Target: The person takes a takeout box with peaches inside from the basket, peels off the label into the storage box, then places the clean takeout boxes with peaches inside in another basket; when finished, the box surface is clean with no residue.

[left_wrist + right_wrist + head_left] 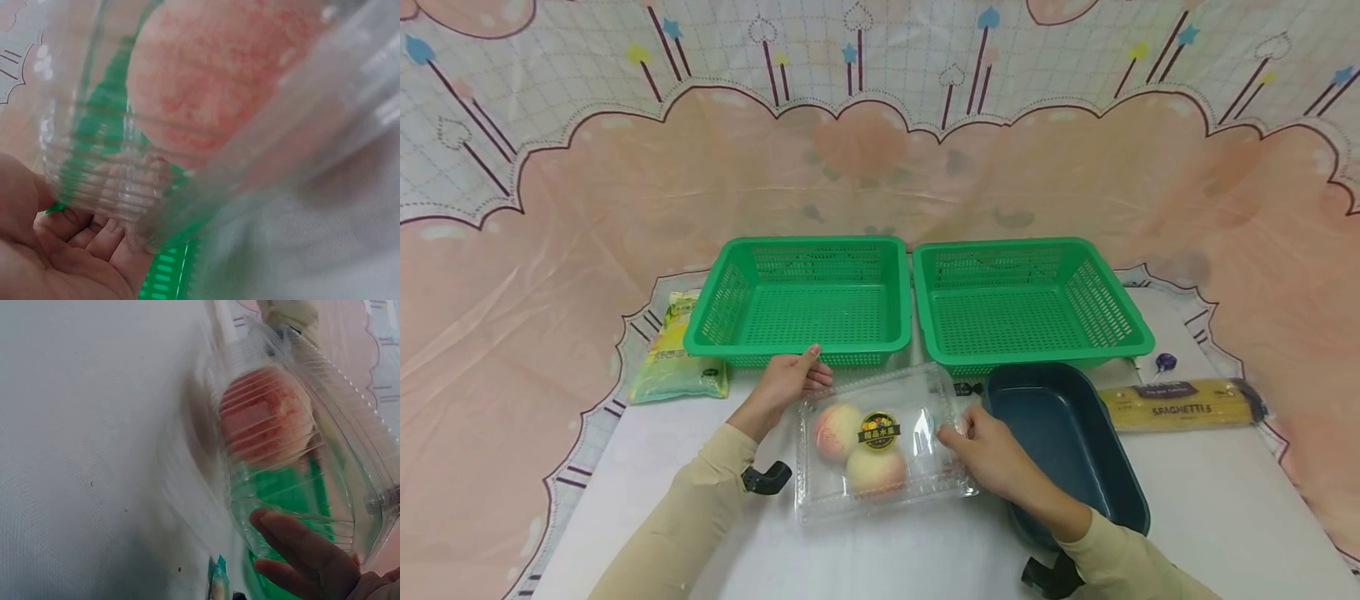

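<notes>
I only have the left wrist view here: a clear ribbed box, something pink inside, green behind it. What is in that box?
Observer: The clear clamshell box holds two peaches under a round dark label.
Operator: Is the other hand on it too?
Observer: Yes. The right hand grips its right edge, while the left hand holds the far left corner.
Operator: And the green thing?
Observer: Two empty green baskets sit side by side behind the box.
Operator: Anything else nearby?
Observer: A dark blue tub lies right of the box, with a spaghetti pack beyond it.
</notes>
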